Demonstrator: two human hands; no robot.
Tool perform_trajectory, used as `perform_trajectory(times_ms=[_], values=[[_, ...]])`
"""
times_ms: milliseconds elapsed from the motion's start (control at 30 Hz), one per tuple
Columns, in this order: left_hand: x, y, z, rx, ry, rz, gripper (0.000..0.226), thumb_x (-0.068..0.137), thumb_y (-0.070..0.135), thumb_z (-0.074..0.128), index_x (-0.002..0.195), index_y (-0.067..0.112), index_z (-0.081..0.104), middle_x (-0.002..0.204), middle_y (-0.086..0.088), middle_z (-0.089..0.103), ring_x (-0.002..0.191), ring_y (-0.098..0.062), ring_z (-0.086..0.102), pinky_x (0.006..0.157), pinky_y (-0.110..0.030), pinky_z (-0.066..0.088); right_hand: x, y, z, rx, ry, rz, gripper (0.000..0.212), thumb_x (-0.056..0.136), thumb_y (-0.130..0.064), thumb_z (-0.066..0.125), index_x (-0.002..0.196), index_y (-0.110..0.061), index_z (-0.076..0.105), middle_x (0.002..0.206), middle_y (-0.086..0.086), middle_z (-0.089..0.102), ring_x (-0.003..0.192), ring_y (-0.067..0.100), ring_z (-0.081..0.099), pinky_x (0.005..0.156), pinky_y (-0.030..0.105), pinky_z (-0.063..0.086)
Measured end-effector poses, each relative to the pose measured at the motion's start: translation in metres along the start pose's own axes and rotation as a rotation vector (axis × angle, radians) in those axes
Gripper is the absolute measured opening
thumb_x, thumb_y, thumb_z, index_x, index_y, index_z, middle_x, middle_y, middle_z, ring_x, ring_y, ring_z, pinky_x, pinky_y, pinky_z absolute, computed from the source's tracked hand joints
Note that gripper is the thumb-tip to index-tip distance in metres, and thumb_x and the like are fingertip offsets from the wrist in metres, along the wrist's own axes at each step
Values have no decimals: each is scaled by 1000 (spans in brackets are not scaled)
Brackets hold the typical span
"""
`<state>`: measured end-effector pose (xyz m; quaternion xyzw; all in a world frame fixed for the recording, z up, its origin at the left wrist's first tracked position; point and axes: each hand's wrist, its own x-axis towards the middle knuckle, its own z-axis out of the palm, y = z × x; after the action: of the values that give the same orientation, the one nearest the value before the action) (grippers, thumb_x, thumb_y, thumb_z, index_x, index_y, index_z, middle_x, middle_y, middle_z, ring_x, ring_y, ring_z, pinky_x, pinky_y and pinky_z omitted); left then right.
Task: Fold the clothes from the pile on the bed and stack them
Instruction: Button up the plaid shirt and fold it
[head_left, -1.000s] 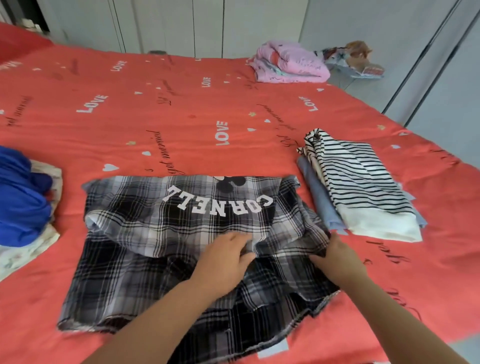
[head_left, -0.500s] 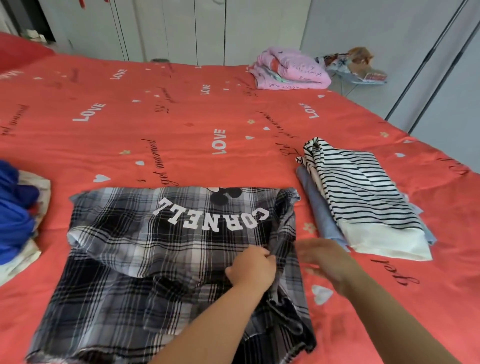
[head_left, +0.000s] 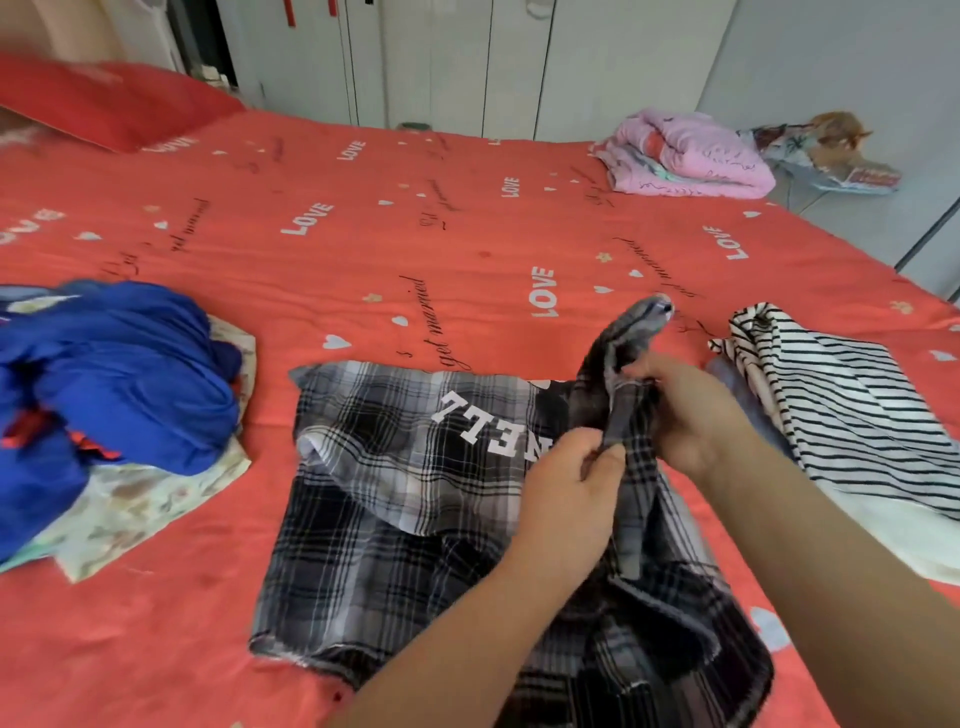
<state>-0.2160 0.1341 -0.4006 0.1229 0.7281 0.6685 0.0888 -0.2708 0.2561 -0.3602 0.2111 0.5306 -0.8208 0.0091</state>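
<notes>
Two bare hands are working on one black-and-white plaid shirt (head_left: 405, 499) that is lying in the near middle of the bed (head_left: 415, 228), between one loose pile (head_left: 104, 415) on the left and one folded stack (head_left: 831, 441) on the right. The shirt's body is lying flat, its long axis running from the person toward the far side of the bed, and its white block lettering is reading upside down to the head camera. The right-hand part of the shirt is being held up off the bed as one narrow bunched strip (head_left: 631, 332), its tip pointing up and away toward the far side. The left hand (head_left: 566, 499) is pinching the lower part of that strip between thumb and fingers; the right hand (head_left: 693, 415) is gripping it higher up, fingers curled round the cloth.

On the left, the pile is showing at least two pieces: one crumpled blue garment (head_left: 124, 374) lying on one pale floral cloth (head_left: 145, 509). On the right, the stack is showing two: one black-and-white striped top (head_left: 852, 415) lying on one blue-grey piece (head_left: 727, 376), of which only an edge is showing. At the far right corner of the bed one pink bundle (head_left: 691, 156) is lying, and at the far left one red pillow (head_left: 114, 98) is resting. Pale cupboard doors (head_left: 441, 62) are standing behind the bed.
</notes>
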Motion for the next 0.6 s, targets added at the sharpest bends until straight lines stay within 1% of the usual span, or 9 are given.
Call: perform_trajectory(times_ms=[100,167,233,300,333,367,433,533,600], values=[[-16,6,-61,-125,151,29,19,92,24,51,79,14,59,72,-4,53,69,-12,48,68,-32,40,-5,10,70,-17,-151,-45,23,82,4,39,91,-12,54,73,7,55,54,15,54,49,19,50],[-28,-4,-107,-230,265,-26,18,91,21,52,77,16,63,77,-9,59,74,-18,55,76,-39,46,-7,30,119,-60,-243,-61,33,81,8,42,101,-15,56,76,4,59,59,13,54,52,21,48],[-39,-25,-153,-265,403,-119,21,91,17,52,74,16,63,81,-14,62,78,-23,57,80,-45,47,-12,56,159,-220,-330,-16,33,87,0,50,110,-23,55,88,-2,61,68,11,55,58,21,47],[-51,-51,-193,-202,564,-218,24,91,14,51,69,12,59,79,-19,61,77,-24,55,79,-45,46,-16,85,181,-403,-444,88,40,93,-15,52,131,-25,42,115,2,56,82,13,58,71,23,50],[-58,-65,-209,-120,620,-272,25,91,12,50,67,11,57,78,-21,61,76,-24,54,76,-43,44,-17,100,184,-489,-477,129,48,94,-19,53,138,-22,35,123,4,54,89,16,60,78,26,51],[-66,-80,-220,0,639,-337,26,92,11,49,67,9,55,76,-21,60,75,-23,53,72,-41,43,-19,115,183,-587,-477,140,52,94,-20,54,141,-19,32,123,4,55,95,18,62,82,28,51],[-80,-104,-230,199,573,-458,24,92,14,51,70,7,56,71,-14,59,71,-23,52,64,-36,37,-28,138,166,-875,-408,20,50,93,-19,54,140,-18,36,108,-1,59,98,19,63,86,29,50],[-88,-115,-225,134,486,-460,16,89,22,59,81,9,64,67,-1,62,61,-13,57,55,-26,43,-40,155,117,-1367,-279,-334,44,92,-20,53,135,-21,46,106,-3,59,97,14,57,86,21,42],[-84,-115,-220,32,467,-438,17,88,27,61,85,11,65,74,-3,67,69,-15,64,68,-28,53,-46,159,84,-1646,-252,-479,42,92,-24,51,134,-25,47,116,-3,57,108,15,52,92,23,40]])
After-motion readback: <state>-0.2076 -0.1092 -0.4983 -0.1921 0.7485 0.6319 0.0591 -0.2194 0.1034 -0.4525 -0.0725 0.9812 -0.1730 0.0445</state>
